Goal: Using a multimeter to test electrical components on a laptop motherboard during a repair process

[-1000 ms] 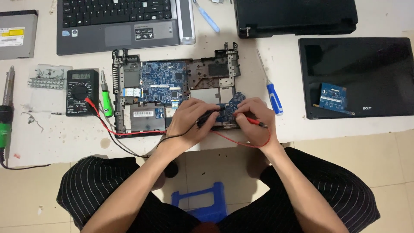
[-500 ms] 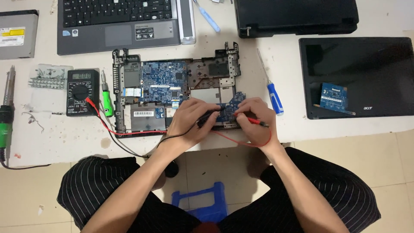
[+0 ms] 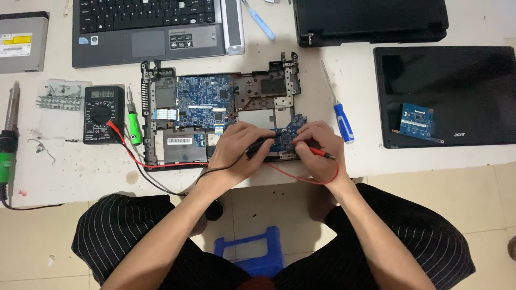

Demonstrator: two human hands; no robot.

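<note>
Closest to the camera sit the person's striped trouser legs (image 3: 408,231), with a blue plastic stool (image 3: 252,252) on the floor between them. Above that, at the near edge of the white table (image 3: 80,177), both hands work side by side on the opened laptop base (image 3: 220,107).

The left hand (image 3: 239,150) has its grip closed round a black probe (image 3: 260,146), its black lead (image 3: 161,185) trailing off leftward. The right hand (image 3: 317,147) has its grip closed on a red probe (image 3: 321,153), whose red lead (image 3: 301,177) loops below the wrist. Both probe tips point toward a small blue circuit board (image 3: 287,135) at the base's near right corner; the exact contact points are hidden by fingers.

The probes look light, stiff and slim, best pinched pencil-like on the insulated barrel, well back from the metal tip. The board seems thin and fragile, so only light pressure suits it.

Left of the base lie a green screwdriver (image 3: 133,123) and a black multimeter (image 3: 102,114), the leads running into it. Right of the base lies a blue screwdriver (image 3: 341,118), and beyond it a black screen panel (image 3: 462,91) carrying a small blue board (image 3: 416,121). Farthest back rests a grey keyboard deck (image 3: 150,29).
</note>
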